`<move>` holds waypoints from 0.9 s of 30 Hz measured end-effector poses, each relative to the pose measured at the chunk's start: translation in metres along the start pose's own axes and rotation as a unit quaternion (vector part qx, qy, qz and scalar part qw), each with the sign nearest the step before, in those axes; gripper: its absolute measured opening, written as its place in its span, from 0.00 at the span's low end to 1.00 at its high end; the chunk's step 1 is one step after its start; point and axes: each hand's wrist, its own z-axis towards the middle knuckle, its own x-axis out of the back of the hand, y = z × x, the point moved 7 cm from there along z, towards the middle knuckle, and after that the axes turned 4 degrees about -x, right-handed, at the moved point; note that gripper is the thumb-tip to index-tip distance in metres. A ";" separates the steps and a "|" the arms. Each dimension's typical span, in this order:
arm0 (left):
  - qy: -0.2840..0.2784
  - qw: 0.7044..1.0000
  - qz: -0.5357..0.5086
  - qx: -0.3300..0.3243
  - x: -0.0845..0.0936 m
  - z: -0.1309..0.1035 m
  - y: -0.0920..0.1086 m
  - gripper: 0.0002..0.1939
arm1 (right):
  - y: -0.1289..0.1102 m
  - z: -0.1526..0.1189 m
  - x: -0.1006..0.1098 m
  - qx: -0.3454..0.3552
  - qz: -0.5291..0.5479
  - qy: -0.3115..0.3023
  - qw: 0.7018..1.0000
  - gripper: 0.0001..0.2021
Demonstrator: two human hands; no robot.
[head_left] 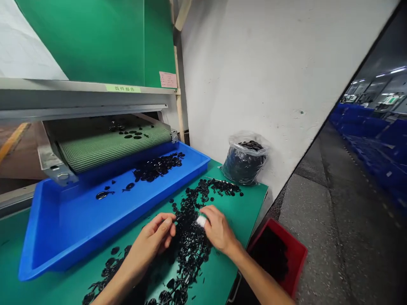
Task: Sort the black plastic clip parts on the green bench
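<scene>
Small black plastic parts [192,245], some round discs and some thin stems, lie in a loose pile on the green tabletop. My left hand [157,235] is over the left side of this pile, thumb and forefinger pinched together. Whatever is between those fingertips is too small to make out against the dark parts. On the pile's right side, my right hand [219,228] reaches in with curved fingers, its thumb and forefinger apart. A white wrap [201,220] covers the right thumb's tip. No part shows in that hand.
A blue tray [104,228] holding black parts sits beneath the end of a green conveyor belt [117,146], which carries a few more. Against the white wall stands a clear bag [244,163] of black discs. A red bin [297,258] is below the table's right edge.
</scene>
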 end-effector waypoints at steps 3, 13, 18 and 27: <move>-0.020 0.999 -0.033 0.002 -0.006 0.008 -0.005 0.16 | 0.013 0.040 0.013 0.009 -0.054 -0.023 0.998 0.24; -0.079 0.994 -0.065 0.026 -0.026 0.018 -0.016 0.13 | 0.029 0.142 -0.020 0.075 -0.209 -0.226 0.948 0.10; -0.088 0.994 -0.056 0.034 -0.027 0.016 -0.021 0.13 | 0.030 0.112 -0.002 0.089 -0.212 -0.214 0.949 0.10; -0.104 0.992 -0.067 0.039 -0.043 0.014 -0.012 0.11 | 0.028 0.068 0.026 0.093 -0.109 -0.097 0.985 0.18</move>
